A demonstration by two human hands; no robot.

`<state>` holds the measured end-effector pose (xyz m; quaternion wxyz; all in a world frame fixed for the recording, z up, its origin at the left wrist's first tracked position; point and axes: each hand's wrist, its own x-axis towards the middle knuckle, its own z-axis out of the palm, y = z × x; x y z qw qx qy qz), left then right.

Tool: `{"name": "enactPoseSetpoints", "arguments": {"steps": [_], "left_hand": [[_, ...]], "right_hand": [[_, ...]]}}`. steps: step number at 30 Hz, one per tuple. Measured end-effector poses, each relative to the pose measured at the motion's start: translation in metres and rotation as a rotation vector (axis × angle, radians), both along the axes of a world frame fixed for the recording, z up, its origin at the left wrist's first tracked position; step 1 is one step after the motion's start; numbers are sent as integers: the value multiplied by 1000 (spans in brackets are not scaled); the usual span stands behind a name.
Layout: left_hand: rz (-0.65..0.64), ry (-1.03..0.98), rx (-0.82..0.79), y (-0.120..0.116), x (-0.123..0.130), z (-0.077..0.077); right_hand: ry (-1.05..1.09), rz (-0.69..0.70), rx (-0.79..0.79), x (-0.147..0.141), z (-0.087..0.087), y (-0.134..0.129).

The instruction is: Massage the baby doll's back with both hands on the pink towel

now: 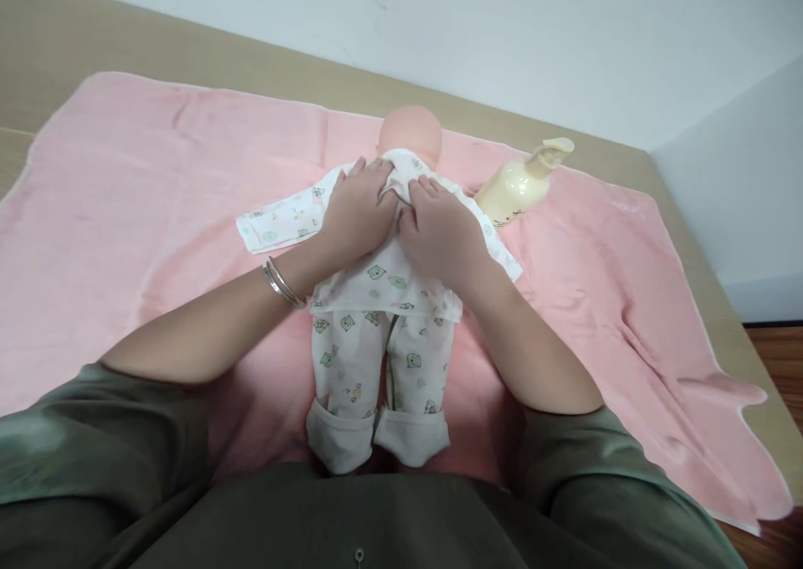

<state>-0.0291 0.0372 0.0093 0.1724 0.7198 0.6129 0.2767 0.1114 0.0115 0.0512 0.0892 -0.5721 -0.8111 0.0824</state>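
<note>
A baby doll (pixel 414 130) lies stretched out, its smooth bald head away from me; no face shows. It wears a white printed top (pixel 395 289) and matching trousers (pixel 351 360) with the cuffs turned up. My left hand (pixel 359 209) rests flat on the upper left of the top, fingers pointing toward the head. Beside it, my right hand (pixel 448 234) lies flat on the upper right, fingers extended. The cloth is wrinkled between my thumbs. Both palms are hidden against the top.
A pink blanket (pixel 238 151) is spread under the doll on a wooden table (pixel 207 58). On the blanket, right of the doll's head, a cream pump bottle (pixel 518 186) lies tilted near the sleeve. A white wall (pixel 502 42) stands behind the table.
</note>
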Motion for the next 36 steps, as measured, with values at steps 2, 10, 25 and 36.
{"name": "enactPoseSetpoints", "arguments": {"steps": [2, 10, 25, 36], "left_hand": [[-28, 40, 8, -12, 5, 4], [-66, 49, -2, -14, 3, 13], [1, -299, 137, 18, -8, -21], [11, -391, 165, 18, -9, -30]], "right_hand": [[66, -17, 6, 5, -8, 18], [49, -55, 39, 3, -13, 16], [57, 16, 10, -1, 4, -8], [288, 6, 151, 10, -5, 16]]}}
